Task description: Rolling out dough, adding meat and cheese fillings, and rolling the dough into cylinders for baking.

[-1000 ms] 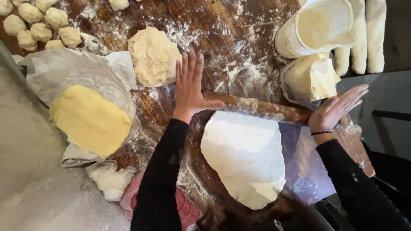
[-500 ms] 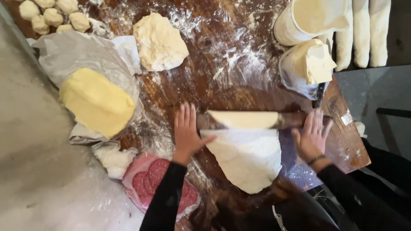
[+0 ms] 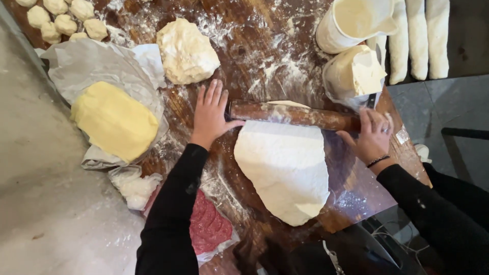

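Meat pack (image 3: 210, 226): nearest item, a clear packet of red mince lying under your left sleeve at the near edge of the table (image 3: 244, 48).
Dough sheet (image 3: 285, 168): flattened and floured, between your two forearms; its far edge lies under the rolling pin.
Left hand (image 3: 211, 114): fingers spread and flat on the wood, thumb touching the left end of the rolling pin.
Right hand (image 3: 373, 136): palm and straight fingers laid over the right end, not curled round it.
Rolling pin (image 3: 293, 114): dark wood, dusted with flour, lying left to right across the dough sheet.
Butter block (image 3: 114, 121): yellow, on crumpled paper, left of your left hand.
Dough lump (image 3: 187, 51): unrolled, beyond your left hand.
Dough balls (image 3: 61, 20): clustered at the far left corner.
Jug (image 3: 354, 23): white, far right.
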